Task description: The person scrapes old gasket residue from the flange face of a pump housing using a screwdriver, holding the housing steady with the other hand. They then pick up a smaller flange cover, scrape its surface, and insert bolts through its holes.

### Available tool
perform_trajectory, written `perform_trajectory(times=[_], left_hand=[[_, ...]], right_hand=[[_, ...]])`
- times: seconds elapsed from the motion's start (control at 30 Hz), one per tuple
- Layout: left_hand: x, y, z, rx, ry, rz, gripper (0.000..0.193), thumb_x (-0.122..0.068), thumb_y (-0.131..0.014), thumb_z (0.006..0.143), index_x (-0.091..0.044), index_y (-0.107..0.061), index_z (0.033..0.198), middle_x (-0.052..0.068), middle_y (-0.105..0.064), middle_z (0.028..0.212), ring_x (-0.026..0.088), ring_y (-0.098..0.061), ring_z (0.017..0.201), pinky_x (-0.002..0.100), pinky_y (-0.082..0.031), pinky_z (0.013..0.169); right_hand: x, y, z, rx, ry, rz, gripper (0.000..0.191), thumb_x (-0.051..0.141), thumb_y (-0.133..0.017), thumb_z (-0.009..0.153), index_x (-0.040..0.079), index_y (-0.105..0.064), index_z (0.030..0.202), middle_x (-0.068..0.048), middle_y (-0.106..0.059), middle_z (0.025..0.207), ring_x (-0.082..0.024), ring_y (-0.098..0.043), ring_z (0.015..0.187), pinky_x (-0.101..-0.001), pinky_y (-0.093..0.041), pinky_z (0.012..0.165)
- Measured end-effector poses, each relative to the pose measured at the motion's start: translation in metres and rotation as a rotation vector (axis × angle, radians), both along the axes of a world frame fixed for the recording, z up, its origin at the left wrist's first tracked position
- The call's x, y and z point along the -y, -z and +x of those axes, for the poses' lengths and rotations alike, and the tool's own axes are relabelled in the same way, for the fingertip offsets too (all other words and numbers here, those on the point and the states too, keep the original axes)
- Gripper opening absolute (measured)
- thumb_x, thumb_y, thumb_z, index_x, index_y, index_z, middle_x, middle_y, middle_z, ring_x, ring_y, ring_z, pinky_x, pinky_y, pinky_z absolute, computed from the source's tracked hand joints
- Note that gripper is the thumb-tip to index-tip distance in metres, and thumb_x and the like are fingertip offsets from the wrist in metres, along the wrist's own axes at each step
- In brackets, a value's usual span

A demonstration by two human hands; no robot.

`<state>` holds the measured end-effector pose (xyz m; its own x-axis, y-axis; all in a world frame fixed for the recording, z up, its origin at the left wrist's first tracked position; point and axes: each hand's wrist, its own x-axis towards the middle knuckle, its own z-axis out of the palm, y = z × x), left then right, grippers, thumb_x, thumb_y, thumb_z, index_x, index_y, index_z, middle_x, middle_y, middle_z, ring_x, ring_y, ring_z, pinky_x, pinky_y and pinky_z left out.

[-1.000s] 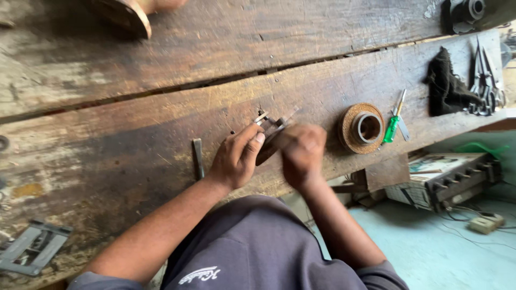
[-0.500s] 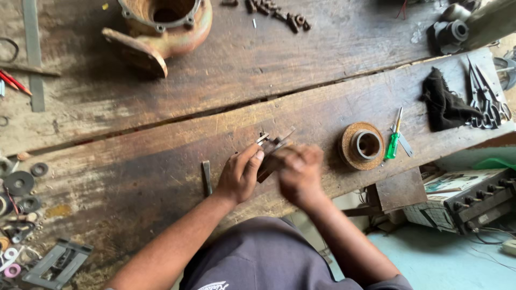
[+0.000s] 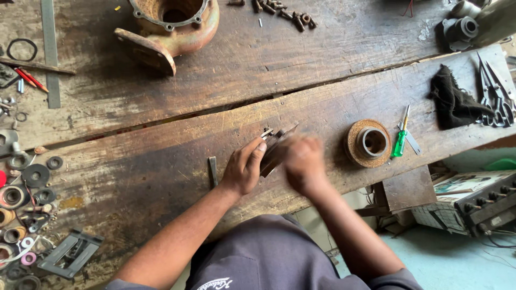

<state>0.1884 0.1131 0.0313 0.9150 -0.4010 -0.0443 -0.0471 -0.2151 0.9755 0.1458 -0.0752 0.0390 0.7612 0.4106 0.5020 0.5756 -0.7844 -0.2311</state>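
My left hand (image 3: 243,167) grips a small rusty metal part (image 3: 274,147) with studs sticking out of it, held on edge on the wooden workbench (image 3: 161,166). My right hand (image 3: 303,161) is blurred with motion and presses against the right side of the same part. What its fingers hold is hidden. A short dark metal bar (image 3: 213,171) lies just left of my left wrist. A round rusty flange with a grey hub (image 3: 368,143) sits to the right of my right hand.
A green-handled screwdriver (image 3: 400,140), a black rag (image 3: 454,101) and pliers (image 3: 492,91) lie at the right. A rusty pump housing (image 3: 169,27) and several bolts (image 3: 282,13) lie at the back. Washers and rings (image 3: 24,193) crowd the left edge.
The view has shifted so more of the bench's back and left side shows. Both hands stay on the metal part, and my right hand keeps moving against it.
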Motion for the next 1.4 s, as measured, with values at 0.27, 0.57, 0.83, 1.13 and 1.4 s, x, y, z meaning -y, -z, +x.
perform_trajectory(times=[0.27,0.57,0.83,1.13,1.4], left_hand=[[-0.001,-0.002,-0.003,0.021,0.002,-0.071,0.053,-0.049,-0.033,0.105,-0.002,-0.057,0.097,0.017,-0.055,0.067,0.031,-0.061,0.063,0.045,-0.043,0.062],[0.002,0.004,-0.013,0.028,0.034,-0.042,0.061,-0.056,-0.034,0.100,-0.002,-0.060,0.107,0.018,-0.056,0.066,0.033,-0.064,0.065,0.045,-0.044,0.060],[0.008,0.009,-0.012,0.063,0.073,-0.017,0.059,-0.054,-0.031,0.104,-0.002,-0.057,0.095,0.018,-0.054,0.067,0.034,-0.061,0.064,0.045,-0.042,0.062],[0.006,0.008,-0.011,0.006,0.053,0.041,0.055,-0.052,-0.034,0.100,-0.002,-0.058,0.095,0.021,-0.053,0.063,0.037,-0.062,0.061,0.047,-0.043,0.061],[0.004,0.008,-0.007,0.020,0.052,0.025,0.056,-0.052,-0.035,0.102,-0.001,-0.057,0.093,0.021,-0.053,0.064,0.038,-0.062,0.063,0.047,-0.043,0.061]], right_hand=[[0.005,0.001,0.005,0.019,0.063,0.073,0.027,0.001,-0.065,0.081,0.014,-0.073,0.104,-0.004,-0.070,0.110,-0.026,-0.063,0.099,-0.0464,-0.041,0.088],[0.013,-0.004,-0.004,-0.042,0.096,0.211,0.026,-0.002,-0.068,0.080,0.011,-0.075,0.101,-0.007,-0.071,0.106,-0.027,-0.065,0.102,-0.0405,-0.043,0.090],[0.015,-0.003,-0.007,0.045,0.077,0.121,0.020,0.006,-0.072,0.080,0.018,-0.074,0.097,-0.003,-0.068,0.107,-0.027,-0.061,0.108,-0.0451,-0.041,0.094],[0.017,0.013,-0.008,-0.054,0.319,-0.425,0.031,0.002,-0.067,0.076,0.012,-0.078,0.103,-0.007,-0.071,0.107,-0.026,-0.060,0.096,-0.0464,-0.043,0.091],[0.007,-0.002,-0.005,-0.046,0.192,0.224,0.024,0.004,-0.068,0.085,0.017,-0.073,0.105,-0.001,-0.070,0.115,-0.026,-0.061,0.110,-0.0441,-0.043,0.099]])
